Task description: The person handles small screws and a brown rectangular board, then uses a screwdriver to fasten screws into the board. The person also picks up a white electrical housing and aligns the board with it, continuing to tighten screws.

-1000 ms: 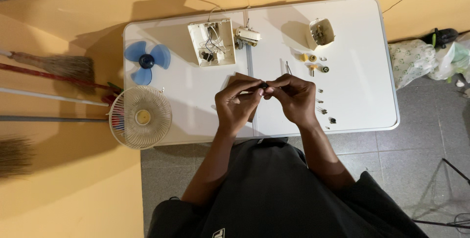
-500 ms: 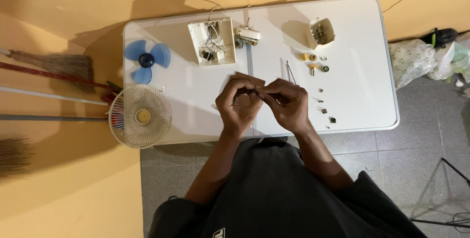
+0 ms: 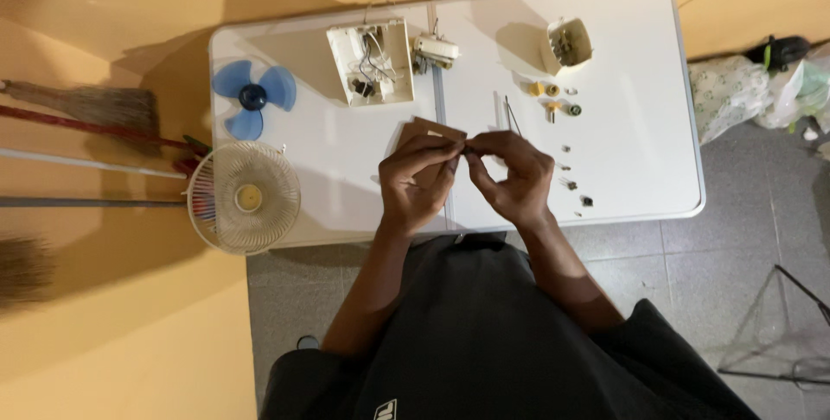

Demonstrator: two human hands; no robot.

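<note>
Both hands pinching one tiny part btwn fingertips: left hand (image 3: pixel 418 176), right hand (image 3: pixel 512 176), grips narrow, over white surface (image 3: pixel 640 57). Part too small to ID. Fan blade (image 3: pixel 252 98), screws (image 3: pixel 566 161) lying nearby.

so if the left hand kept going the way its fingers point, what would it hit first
The left hand points right, and its fingertips already meet the right hand over a small brown piece, so that hand comes first, though height above the white table is unclear.

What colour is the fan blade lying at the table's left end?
Blue: the three-lobed fan blade with a darker blue hub, lying on the white table. The head view shows it plainly.
</note>
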